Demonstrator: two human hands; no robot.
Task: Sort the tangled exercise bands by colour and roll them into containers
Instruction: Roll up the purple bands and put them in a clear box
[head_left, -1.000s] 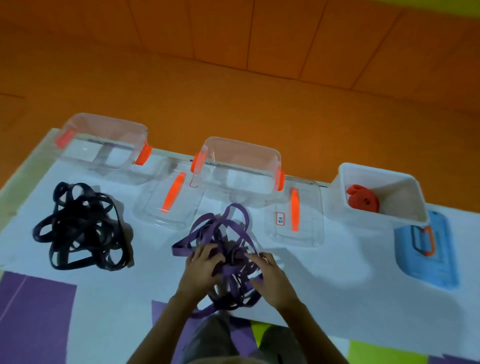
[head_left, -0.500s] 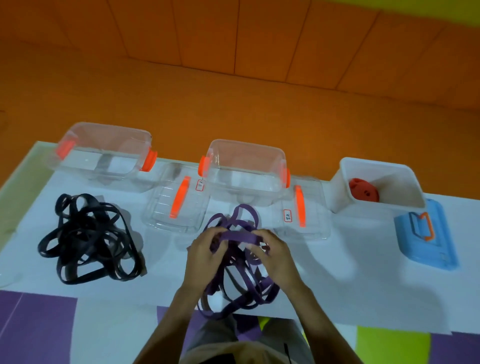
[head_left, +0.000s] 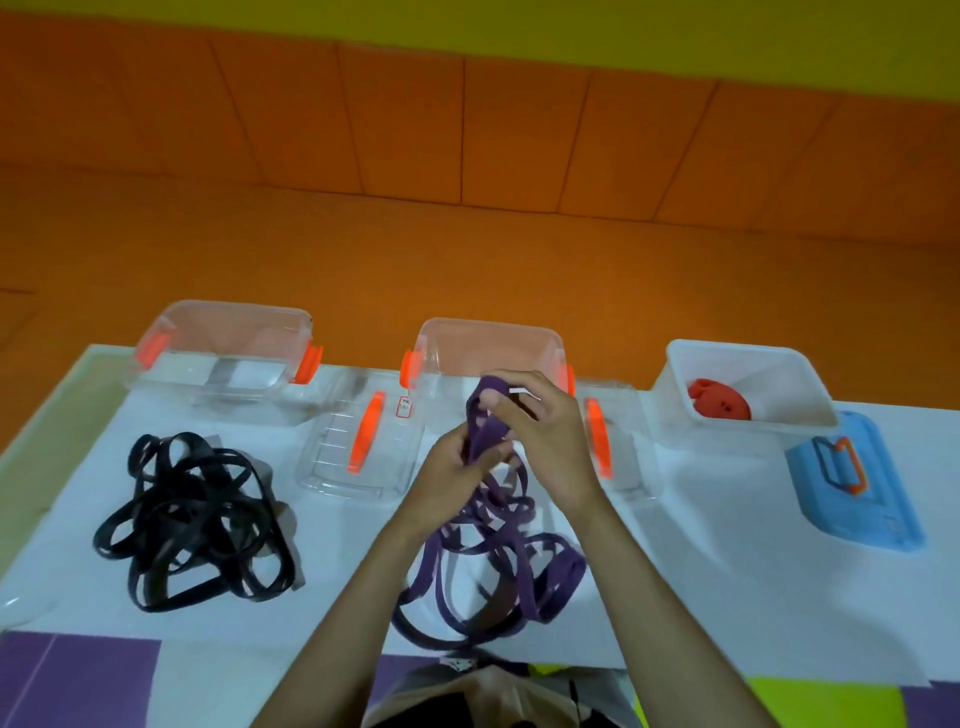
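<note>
The white table (head_left: 701, 597) carries everything, and the middle bin (head_left: 488, 332) stands at its far edge. The purple bands (head_left: 485, 431) hang in a loose tangle just in front of that bin. Their top end is lifted against its front wall, and the lower loops trail on the table toward the person. The black bands (head_left: 192, 514) lie in a heap well to the left of the bin and nearer the person. A left bin (head_left: 228, 332), clear with orange clips like the middle one, sits farther left along the same edge. A white tub (head_left: 779, 379) sits to the right. A blue lid (head_left: 872, 514) lies right of the tub. One clear lid (head_left: 337, 457) lies flat on the middle bin's left and another (head_left: 631, 447) on its right.

The right hand (head_left: 545, 436) curls its fingers round the top of the purple loop. The left hand (head_left: 447, 467) pinches the strands just below. A red roll (head_left: 719, 400) sits inside the tub.
</note>
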